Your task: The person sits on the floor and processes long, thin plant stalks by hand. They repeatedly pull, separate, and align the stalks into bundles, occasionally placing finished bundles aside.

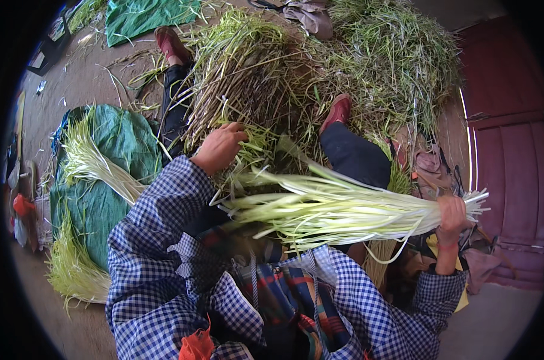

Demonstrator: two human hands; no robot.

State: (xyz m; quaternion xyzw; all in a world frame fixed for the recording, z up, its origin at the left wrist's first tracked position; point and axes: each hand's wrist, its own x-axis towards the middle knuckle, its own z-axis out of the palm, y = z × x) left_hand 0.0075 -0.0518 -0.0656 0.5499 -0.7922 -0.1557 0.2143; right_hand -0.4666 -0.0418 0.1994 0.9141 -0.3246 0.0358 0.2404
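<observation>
My right hand [453, 215] grips a thick bundle of pale, chive-like stalks [344, 210] around its white cut ends. The bundle lies level across my lap, its yellow-green leaves fanning left and blurred at the tips. My left hand [221, 148] is at the near side of a tall heap of stalks and trimmings [254, 67], back upward, with leafy scraps [256, 144] beside its fingers. Those fingertips are partly hidden, so I cannot tell whether it holds anything. On a green woven sheet [123, 148] at my left rest one pale bundle [103, 162] and another leafy bundle [76, 270].
My legs spread around the heap, with red shoes [338, 110] on my feet. A larger pile of green trimmings [389, 58] spreads at the far right. Another green sheet [148, 18] lies at the far left. A dark red door [513, 180] stands to the right.
</observation>
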